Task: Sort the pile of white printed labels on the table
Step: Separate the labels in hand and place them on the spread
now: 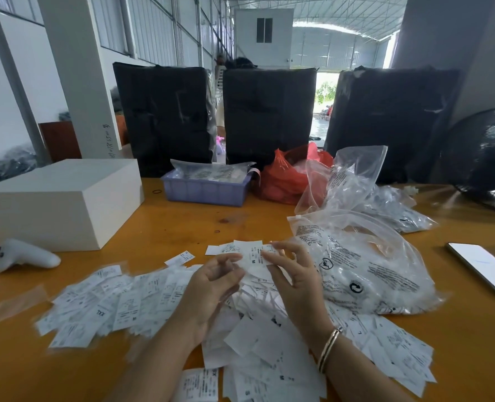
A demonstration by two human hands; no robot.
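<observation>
labels (118, 303) on table (182, 227), box (60, 201) left, bags (365, 256) rt

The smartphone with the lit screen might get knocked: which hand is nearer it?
Right. The right hand pinches a white label mid-table, the flat smartphone further right; the left hand lies beyond.

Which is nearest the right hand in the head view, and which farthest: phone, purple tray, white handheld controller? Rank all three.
From the right hand:
1. Purple tray, up and left, at the table's back.
2. Phone, far right edge.
3. White handheld controller, far left, beyond the left hand.
</observation>
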